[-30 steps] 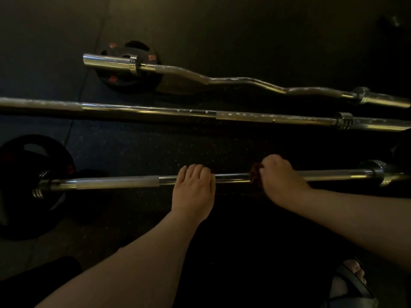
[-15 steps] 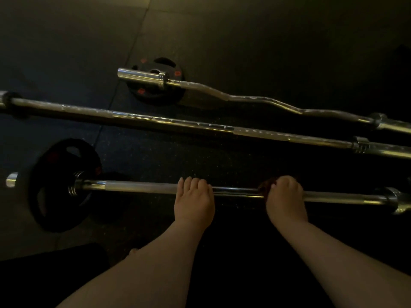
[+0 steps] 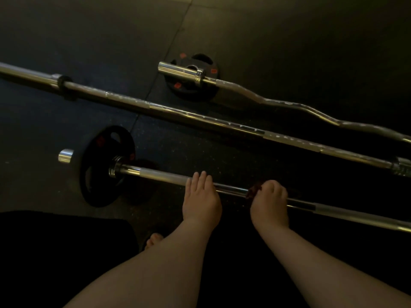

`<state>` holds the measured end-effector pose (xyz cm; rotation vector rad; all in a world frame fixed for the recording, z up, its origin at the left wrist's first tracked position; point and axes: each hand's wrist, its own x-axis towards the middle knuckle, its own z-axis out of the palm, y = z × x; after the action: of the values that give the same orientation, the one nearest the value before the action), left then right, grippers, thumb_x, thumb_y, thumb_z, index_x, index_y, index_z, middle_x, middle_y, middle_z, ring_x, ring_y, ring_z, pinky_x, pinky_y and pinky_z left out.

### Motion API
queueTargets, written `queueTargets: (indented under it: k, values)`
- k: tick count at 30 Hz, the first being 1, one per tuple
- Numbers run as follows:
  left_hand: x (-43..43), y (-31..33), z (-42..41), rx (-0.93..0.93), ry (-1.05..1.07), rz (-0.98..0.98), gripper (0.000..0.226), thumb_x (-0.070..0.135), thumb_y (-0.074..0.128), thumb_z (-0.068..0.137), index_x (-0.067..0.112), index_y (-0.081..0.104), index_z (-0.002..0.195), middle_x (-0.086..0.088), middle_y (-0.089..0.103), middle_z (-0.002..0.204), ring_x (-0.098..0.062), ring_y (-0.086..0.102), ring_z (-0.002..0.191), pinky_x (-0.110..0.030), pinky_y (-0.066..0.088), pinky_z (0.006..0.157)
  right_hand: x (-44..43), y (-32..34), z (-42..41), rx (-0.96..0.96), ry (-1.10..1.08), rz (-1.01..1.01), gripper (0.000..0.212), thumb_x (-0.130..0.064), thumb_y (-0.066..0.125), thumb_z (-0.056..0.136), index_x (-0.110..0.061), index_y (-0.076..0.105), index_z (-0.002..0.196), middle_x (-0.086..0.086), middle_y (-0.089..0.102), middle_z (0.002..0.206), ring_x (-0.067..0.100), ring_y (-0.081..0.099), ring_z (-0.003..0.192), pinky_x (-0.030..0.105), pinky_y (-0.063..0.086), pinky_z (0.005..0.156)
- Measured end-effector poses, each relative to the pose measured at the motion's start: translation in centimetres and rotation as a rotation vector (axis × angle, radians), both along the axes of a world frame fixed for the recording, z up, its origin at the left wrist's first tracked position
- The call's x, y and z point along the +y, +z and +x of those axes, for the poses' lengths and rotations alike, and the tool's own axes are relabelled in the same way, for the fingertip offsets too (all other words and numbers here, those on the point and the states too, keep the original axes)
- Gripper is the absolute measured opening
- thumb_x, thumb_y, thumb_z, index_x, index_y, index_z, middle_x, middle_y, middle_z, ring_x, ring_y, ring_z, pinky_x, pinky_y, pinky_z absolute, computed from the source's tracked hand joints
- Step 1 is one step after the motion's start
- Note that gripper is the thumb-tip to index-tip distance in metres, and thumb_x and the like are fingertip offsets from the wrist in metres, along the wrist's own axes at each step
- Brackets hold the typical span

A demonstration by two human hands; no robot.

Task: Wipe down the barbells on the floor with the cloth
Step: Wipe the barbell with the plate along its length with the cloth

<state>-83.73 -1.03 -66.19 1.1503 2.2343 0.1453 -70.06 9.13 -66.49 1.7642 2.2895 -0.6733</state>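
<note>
Wiping the nearest barbell (image 3: 155,174): left hand (image 3: 201,197) steadies it straight-fingered, right hand (image 3: 269,202) grips the cloth (image 3: 253,192), likely sliding next toward three o'clock.

Dark rubber floor (image 3: 289,41), tiled; one seam (image 3: 178,43) runs from top centre down toward the left. Near tiles are faintly speckled.

Black weight plate (image 3: 189,94) with red marks lies flat, upper centre. A second black plate (image 3: 102,197) stands on edge, left.

Bare toes (image 3: 153,240) sit low centre, beside black fabric (image 3: 55,252).
</note>
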Motion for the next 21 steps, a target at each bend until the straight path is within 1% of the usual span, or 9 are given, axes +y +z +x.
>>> queueTargets:
  k: [2,6,8,10,12,14,15,18,21]
  values:
    - [0.1,0.1,-0.8,0.007,0.091,-0.043,0.063,0.022,0.043,0.103,0.015,0.014,0.159,-0.006,0.002,0.169,-0.022,-0.007,0.155,-0.049,0.003,0.126,-1.5,0.0,-3.4,0.087,0.085,-0.016,0.036,-0.019,0.052,0.101,-0.013,0.049,0.137,0.005,0.045,0.145,0.023,0.038,0.137,0.037,0.037,0.116]
    - [0.4,0.2,-2.3,0.007,0.216,-0.086,0.063,0.025,0.045,0.102,0.017,0.019,0.158,-0.003,0.004,0.169,-0.020,-0.007,0.155,-0.049,0.002,0.126,-2.0,-0.6,-5.6,0.185,0.483,-0.148,0.039,-0.023,0.045,0.106,-0.015,0.046,0.143,-0.001,0.036,0.154,0.019,0.029,0.145,0.033,0.024,0.120]
    - [0.3,0.1,-2.8,-0.034,0.227,-0.081,0.057,0.024,0.044,0.102,0.017,0.026,0.156,-0.004,0.008,0.169,-0.022,-0.006,0.155,-0.050,0.003,0.126,-0.6,-0.8,-3.5,0.130,0.511,-0.114,0.037,-0.028,0.046,0.105,-0.017,0.050,0.140,-0.002,0.043,0.148,0.019,0.040,0.138,0.034,0.033,0.116]
    - [0.2,0.0,-3.1,-0.076,0.193,-0.062,0.052,0.023,0.044,0.103,0.016,0.031,0.153,-0.006,0.012,0.168,-0.024,-0.005,0.155,-0.050,0.004,0.126,0.5,-1.0,-0.9,0.045,0.409,-0.001,0.030,-0.032,0.045,0.104,-0.017,0.056,0.128,0.001,0.053,0.131,0.021,0.053,0.121,0.036,0.044,0.104]
    - [0.3,0.1,-3.0,-0.087,0.165,-0.053,0.052,0.023,0.043,0.104,0.015,0.031,0.154,-0.009,0.011,0.168,-0.026,-0.005,0.155,-0.050,0.004,0.126,0.9,-0.7,-0.8,-0.033,0.145,0.024,0.026,-0.033,0.043,0.104,-0.016,0.057,0.118,0.005,0.056,0.121,0.025,0.056,0.112,0.040,0.048,0.096]
    - [0.7,0.1,-2.4,-0.077,0.197,-0.064,0.055,0.024,0.043,0.104,0.014,0.028,0.155,-0.010,0.008,0.168,-0.027,-0.006,0.155,-0.050,0.004,0.126,0.1,-0.6,-3.4,-0.065,-0.021,0.030,0.027,-0.030,0.044,0.104,-0.015,0.056,0.124,0.008,0.055,0.127,0.027,0.054,0.117,0.042,0.048,0.099]
    - [0.9,0.2,-2.1,-0.069,0.224,-0.069,0.056,0.024,0.043,0.104,0.014,0.026,0.156,-0.009,0.007,0.168,-0.027,-0.006,0.155,-0.050,0.003,0.126,-0.7,-0.5,-5.0,-0.032,-0.011,0.004,0.028,-0.029,0.045,0.105,-0.015,0.055,0.126,0.008,0.053,0.131,0.027,0.051,0.121,0.040,0.047,0.102]
    - [0.7,0.1,-2.0,-0.039,0.241,-0.079,0.061,0.029,0.044,0.103,0.016,0.021,0.158,-0.005,0.005,0.169,-0.023,-0.007,0.154,-0.048,0.000,0.125,-3.6,-0.7,-8.0,0.159,0.308,-0.116,0.031,-0.027,0.046,0.106,-0.020,0.052,0.135,0.001,0.045,0.146,0.020,0.038,0.138,0.034,0.035,0.113]
    - [-0.3,0.0,-2.9,-0.045,0.237,-0.074,0.063,0.028,0.043,0.102,0.019,0.017,0.159,-0.001,0.002,0.169,-0.019,-0.008,0.154,-0.047,-0.005,0.124,-2.2,-0.5,-6.0,0.180,0.533,-0.164,0.035,-0.028,0.047,0.106,-0.021,0.051,0.140,-0.005,0.036,0.153,0.019,0.030,0.144,0.032,0.028,0.118]
